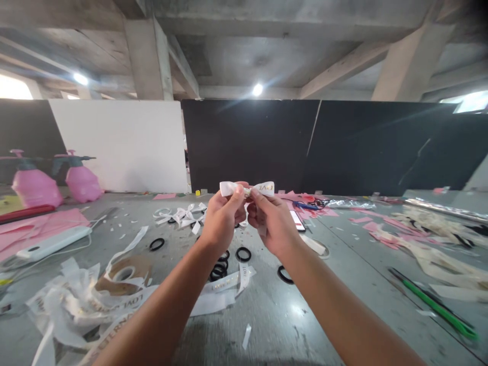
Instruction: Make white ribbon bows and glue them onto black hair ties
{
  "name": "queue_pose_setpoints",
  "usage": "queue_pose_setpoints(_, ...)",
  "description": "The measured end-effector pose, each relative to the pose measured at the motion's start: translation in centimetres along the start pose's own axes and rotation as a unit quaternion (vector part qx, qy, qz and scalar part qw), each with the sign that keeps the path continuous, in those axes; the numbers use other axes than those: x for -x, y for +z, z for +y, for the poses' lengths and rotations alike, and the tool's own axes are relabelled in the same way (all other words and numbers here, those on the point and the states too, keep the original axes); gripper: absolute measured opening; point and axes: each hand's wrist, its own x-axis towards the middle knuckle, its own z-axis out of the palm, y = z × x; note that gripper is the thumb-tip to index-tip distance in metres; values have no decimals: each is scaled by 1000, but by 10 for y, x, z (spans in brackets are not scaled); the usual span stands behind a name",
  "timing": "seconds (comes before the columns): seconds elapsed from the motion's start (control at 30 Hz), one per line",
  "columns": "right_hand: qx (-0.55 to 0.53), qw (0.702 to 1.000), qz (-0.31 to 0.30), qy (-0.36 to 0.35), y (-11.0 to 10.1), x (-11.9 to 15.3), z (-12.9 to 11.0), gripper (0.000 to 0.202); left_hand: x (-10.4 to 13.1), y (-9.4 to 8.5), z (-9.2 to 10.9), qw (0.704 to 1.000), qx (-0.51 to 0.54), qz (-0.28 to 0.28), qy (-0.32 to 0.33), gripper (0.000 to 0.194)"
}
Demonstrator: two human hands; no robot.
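Observation:
A white ribbon bow point(267, 188) with gold lettering is held up above the table, its two loops spread to either side. My left hand point(224, 213) pinches it near the centre with thumb and fingers. From the other side my right hand point(272, 218) grips it the same way, the fingertips of both hands almost meeting at the knot. Part of the bow's middle is hidden behind my fingers. Below the hands lie several black rings point(243, 254) and a cut length of printed white ribbon point(224, 284).
Loose printed ribbon point(72, 300) and a cardboard spool point(141, 267) lie at the left. Finished-looking white bows point(185, 216) sit farther back. Pink spray bottles point(82, 180) stand at the far left. A green-handled tool point(438, 305) and ribbon scraps point(438, 254) lie at the right.

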Motion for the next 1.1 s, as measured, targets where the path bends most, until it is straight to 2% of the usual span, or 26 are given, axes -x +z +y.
queue_pose_setpoints(0.13, 37, 998, 27, -39, 0, 1, 0, 24, 0, 0, 0, 994, -97, 37, 24, 27)
queue_pose_setpoints(0.23, 5, 999, 43, -23, 1, 4, 1, 24, 1, 1, 0, 990, -120, 59, 44, 30)
queue_pose_setpoints(0.37, -96, 994, 34, 38, 4, 7, 1, 22, 3, 6, -1, 995, -38, 80, 39, 30)
queue_pose_setpoints(0.53, -160, 983, -11, 87, 6, 8, -1, 18, 5, 14, 2, 990, 83, 112, 24, 21)
queue_pose_setpoints(0.67, -171, 977, -66, 105, 7, 12, -3, 20, 8, 21, 8, 979, 142, 149, 15, 24)
queue_pose_setpoints(0.8, -165, 976, -99, 105, 5, 15, -2, 23, 14, 27, 15, 977, 164, 131, -24, 29)
queue_pose_setpoints(0.9, -143, 981, -100, 79, 3, 13, -1, 23, 14, 26, 18, 981, 161, 104, -28, 28)
queue_pose_setpoints(0.97, -90, 992, -72, 42, 4, 9, -5, 24, 10, 21, 20, 984, 150, 94, -19, 25)
queue_pose_setpoints(1.03, -5, 998, 4, -70, 8, 6, -18, 23, 3, 13, 22, 986, 130, 102, -7, 22)
queue_pose_setpoints(1.1, 82, 965, 94, -230, 12, 11, -39, 17, -4, 3, 23, 987, 107, 120, 4, 15)
